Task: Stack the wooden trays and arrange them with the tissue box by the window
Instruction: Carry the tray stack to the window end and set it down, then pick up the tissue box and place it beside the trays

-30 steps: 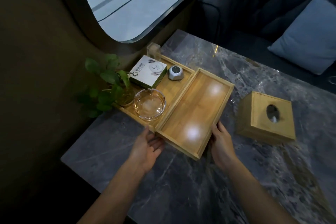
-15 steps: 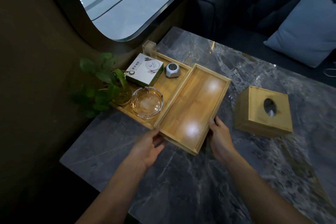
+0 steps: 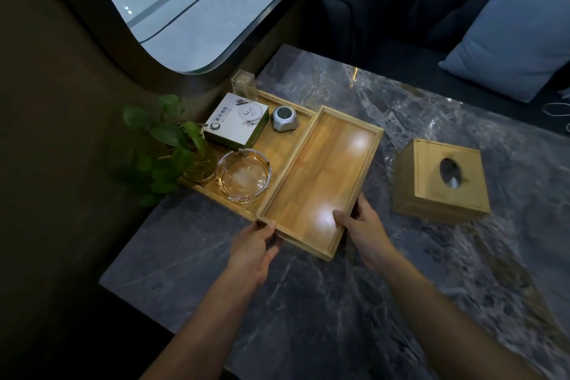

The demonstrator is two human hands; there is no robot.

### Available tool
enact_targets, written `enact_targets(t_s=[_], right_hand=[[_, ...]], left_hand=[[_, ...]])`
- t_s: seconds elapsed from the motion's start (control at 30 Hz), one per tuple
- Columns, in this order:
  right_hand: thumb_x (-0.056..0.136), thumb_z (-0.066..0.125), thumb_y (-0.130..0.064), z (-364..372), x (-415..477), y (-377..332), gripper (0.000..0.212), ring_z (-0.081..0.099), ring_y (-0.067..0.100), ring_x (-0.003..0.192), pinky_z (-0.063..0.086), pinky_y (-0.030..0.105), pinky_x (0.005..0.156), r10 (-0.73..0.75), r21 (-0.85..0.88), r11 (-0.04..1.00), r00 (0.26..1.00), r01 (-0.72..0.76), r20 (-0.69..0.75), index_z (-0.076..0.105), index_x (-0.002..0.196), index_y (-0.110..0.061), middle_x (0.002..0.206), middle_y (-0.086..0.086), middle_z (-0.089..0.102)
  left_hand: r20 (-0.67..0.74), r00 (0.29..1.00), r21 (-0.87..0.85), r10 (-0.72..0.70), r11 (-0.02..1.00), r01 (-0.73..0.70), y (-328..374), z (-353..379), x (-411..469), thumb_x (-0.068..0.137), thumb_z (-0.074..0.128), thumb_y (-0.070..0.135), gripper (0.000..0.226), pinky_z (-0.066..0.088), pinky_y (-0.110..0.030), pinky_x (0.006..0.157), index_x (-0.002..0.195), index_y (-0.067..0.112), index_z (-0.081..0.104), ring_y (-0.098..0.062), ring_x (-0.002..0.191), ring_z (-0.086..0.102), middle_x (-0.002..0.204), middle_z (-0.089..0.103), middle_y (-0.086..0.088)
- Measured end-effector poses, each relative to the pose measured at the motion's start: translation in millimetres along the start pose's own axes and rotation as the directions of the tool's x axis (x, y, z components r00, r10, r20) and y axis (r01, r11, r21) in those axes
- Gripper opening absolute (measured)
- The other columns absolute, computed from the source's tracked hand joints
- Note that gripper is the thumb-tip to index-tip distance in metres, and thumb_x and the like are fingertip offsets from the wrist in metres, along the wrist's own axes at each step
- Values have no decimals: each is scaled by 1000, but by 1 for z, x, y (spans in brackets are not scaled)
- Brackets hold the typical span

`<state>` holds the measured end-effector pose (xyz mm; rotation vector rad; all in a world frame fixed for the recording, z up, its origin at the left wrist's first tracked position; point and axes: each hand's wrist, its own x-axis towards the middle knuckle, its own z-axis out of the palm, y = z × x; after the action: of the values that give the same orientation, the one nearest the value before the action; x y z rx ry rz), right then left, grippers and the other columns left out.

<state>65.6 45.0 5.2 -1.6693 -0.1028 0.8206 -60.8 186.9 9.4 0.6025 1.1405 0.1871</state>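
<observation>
Left hand: we grip the empty tray at its near-left corner.
Right hand: we clasp its near-right rim, thumb inside.
Position: mid-frame, beside the loaded tray; tissue box right, apart.
Advice: lift level, keeping clear of the ashtray.

Empty wooden tray gripped at its near end, loaded tray touching leftward, tissue box apart rightward

We find print only on the white-and-green cardboard box in the loaded bamboo tray: a round green swirl logo beside a column of Chinese characters, too small and blurred for us to read. We can read no other text, brand or number.
</observation>
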Motion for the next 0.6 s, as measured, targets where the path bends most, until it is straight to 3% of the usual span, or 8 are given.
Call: enact_targets(t_s=[0.3, 0.37, 0.43, 0.5, 0.6], right_hand=[[89, 59, -15, -3, 0, -5, 62, 51, 20, 118, 43, 42, 102, 19, -87, 996, 998, -24, -54, 30, 142, -25, 133, -1, 53], [89, 58, -21, -9, -1, -11, 48, 55, 20, 113, 46, 41, 97, 40, -166, 985, 997, -51, -72, 42, 135, -20, 127, -1, 58], [88, 58, -26, -19, -2, -23, 35, 59, 19, 108, 49, 38, 92, 24, -312, 949, 997, -47, -78, 53, 122, -17, 118, -1, 63], [87, 59, -28, -32, -5, -37, 31, 61, 14, 100, 49, 33, 85, -64, -424, 905, 995, 26, -76, 59, 114, -14, 109, -3, 66], [89, 57, -24, -57, -11, -59, 28, 57, 11, 91, 42, 26, 77, -318, -565, 804, 938, 188, -141, 62, 112, -10, 100, 1, 64]], left_hand=[[-47, 998, 131, -29, 991, 35, 10, 1, -8, 87, 55, 4, 12, 51, -35, 79, 96, 7, 63, -19, 86, 62, 90, 66, -8], [-138, 988, 164, 70, 985, -46, 14, 3, -17, 87, 55, 9, 8, 47, -29, 64, 91, 8, 63, -16, 73, 55, 81, 60, -6], [-200, 941, 263, 273, 940, -217, 18, 13, -29, 87, 55, 11, 19, 48, -34, 67, 104, 6, 59, -15, 72, 48, 83, 53, -5], [-114, 877, 376, 467, 837, -397, 20, 33, -47, 87, 57, 14, 23, 49, -39, 80, 110, 14, 56, -16, 83, 50, 93, 54, -2], [274, 759, 463, 591, 611, -643, 18, 81, -65, 87, 57, 16, 13, 47, -21, 68, 89, 29, 59, -7, 81, 57, 88, 61, 7]])
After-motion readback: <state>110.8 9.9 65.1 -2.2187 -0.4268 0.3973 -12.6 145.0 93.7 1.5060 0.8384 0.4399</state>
